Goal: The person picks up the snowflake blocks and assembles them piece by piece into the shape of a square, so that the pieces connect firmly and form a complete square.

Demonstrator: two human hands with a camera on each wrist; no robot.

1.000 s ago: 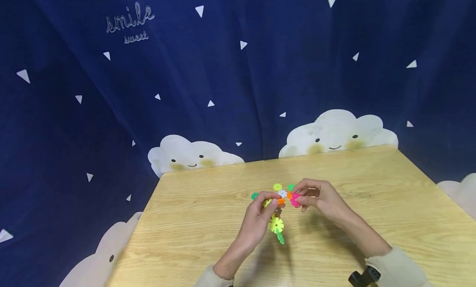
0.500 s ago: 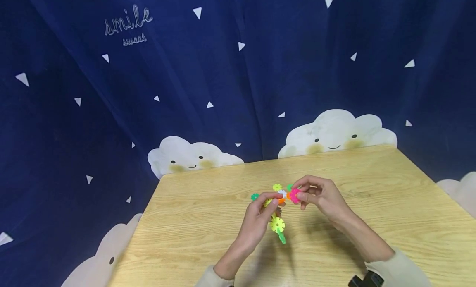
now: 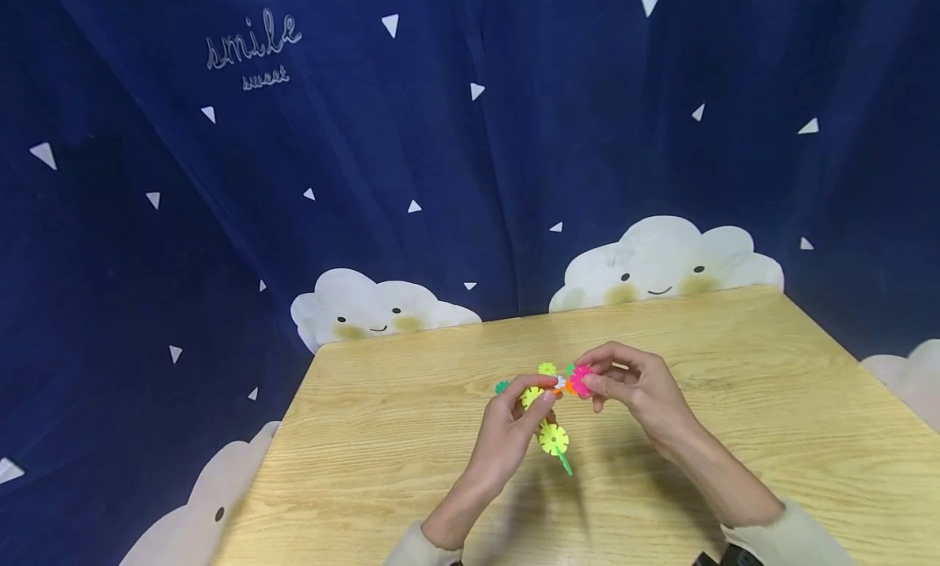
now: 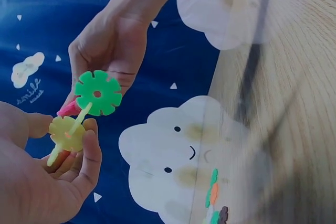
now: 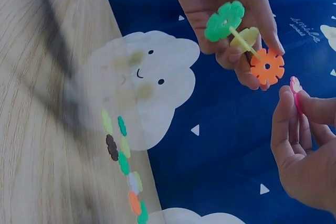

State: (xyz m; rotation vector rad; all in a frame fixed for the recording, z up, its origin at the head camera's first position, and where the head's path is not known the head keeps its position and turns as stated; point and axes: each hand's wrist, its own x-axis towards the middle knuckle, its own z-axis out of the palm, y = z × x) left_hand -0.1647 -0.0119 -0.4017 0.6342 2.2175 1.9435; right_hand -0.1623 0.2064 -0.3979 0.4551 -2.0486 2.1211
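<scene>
My left hand grips a small joined chain of notched plastic flower discs between thumb and fingers. An orange disc forms its end towards the right hand. Yellow discs follow, and a green disc hangs at the far end, lower down in the head view. With thumb and fingertips, my right hand pinches a loose pink flower disc. In the right wrist view, a small gap separates its edge from the orange disc. Both hands are raised over the table.
Several more discs lie in a loose row on the wooden table beyond the hands, among them a green disc, a yellow disc and a brown disc. A dark blue curtain with clouds hangs behind the table.
The right hand has brought the pink disc slightly up and left. The chain in the left hand has tilted, its lower yellow and green end swinging to the right.
</scene>
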